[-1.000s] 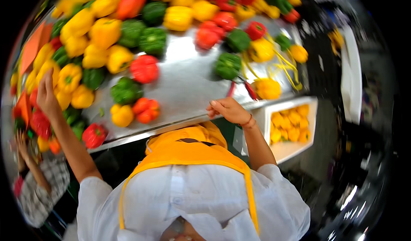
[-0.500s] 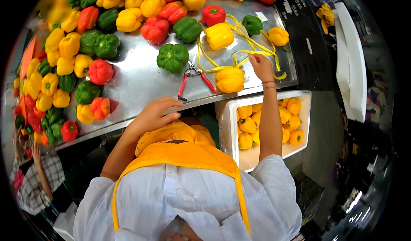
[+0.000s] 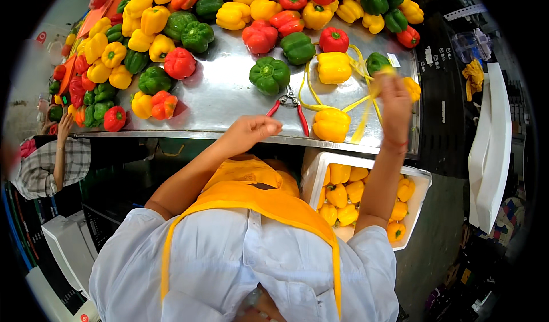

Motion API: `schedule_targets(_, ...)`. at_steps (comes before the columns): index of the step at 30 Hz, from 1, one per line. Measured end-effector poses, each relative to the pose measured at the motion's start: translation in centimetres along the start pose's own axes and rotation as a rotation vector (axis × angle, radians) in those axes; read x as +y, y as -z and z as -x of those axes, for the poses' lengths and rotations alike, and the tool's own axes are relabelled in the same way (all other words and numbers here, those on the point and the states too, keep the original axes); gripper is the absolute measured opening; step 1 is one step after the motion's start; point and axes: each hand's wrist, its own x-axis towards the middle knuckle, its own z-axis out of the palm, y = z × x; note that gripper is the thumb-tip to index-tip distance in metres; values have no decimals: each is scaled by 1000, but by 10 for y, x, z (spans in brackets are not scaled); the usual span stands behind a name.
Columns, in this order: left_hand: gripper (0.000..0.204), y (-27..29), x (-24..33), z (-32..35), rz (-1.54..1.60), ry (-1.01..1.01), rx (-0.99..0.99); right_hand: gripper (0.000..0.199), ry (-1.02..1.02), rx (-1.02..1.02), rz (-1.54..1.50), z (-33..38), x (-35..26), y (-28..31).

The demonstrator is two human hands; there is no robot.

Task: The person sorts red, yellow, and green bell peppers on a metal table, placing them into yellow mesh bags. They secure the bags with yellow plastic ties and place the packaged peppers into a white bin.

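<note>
My right hand (image 3: 393, 108), smeared by motion, is raised over the table's right side and closed on a yellow strap (image 3: 363, 123) that trails from it. Loops of the strap lie around a yellow bell pepper (image 3: 334, 68), with another yellow pepper (image 3: 331, 125) beside them at the front edge. My left hand (image 3: 250, 133) hovers by the table edge, its fingers curled in and nothing visible in them. Just beyond it lie red-handled pruning shears (image 3: 290, 100), jaws toward the far side, one handle partly behind the hand. A green pepper (image 3: 269, 76) sits by their tips.
Red, yellow and green peppers (image 3: 233, 16) crowd the far and left parts of the metal table (image 3: 229, 82). Below its right edge stands a white foam box (image 3: 423, 179) with yellow peppers inside. At the far left is another person in a checked shirt (image 3: 54, 165).
My right hand has lifted the strap and moved it farther away and to the right. The left hand's fingers have curled in, nearer the shears. The view has shifted left.
</note>
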Motion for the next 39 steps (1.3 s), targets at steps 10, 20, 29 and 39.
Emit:
schedule_targets(10,50,74,36,45,948,-358,8,12,119,-1009,152,114,21,-173)
schedule_targets(20,32,129,-11,216,444,-563,307,11,-238,-996,-22,106,7,-210)
schedule_targets(29,38,121,-66,246,-126,260,496,8,440,-1131,479,121,8,-304)
schedule_targets(39,13,155,-58,231,247,-51,560,14,462,-1263,411,96,-6,-342)
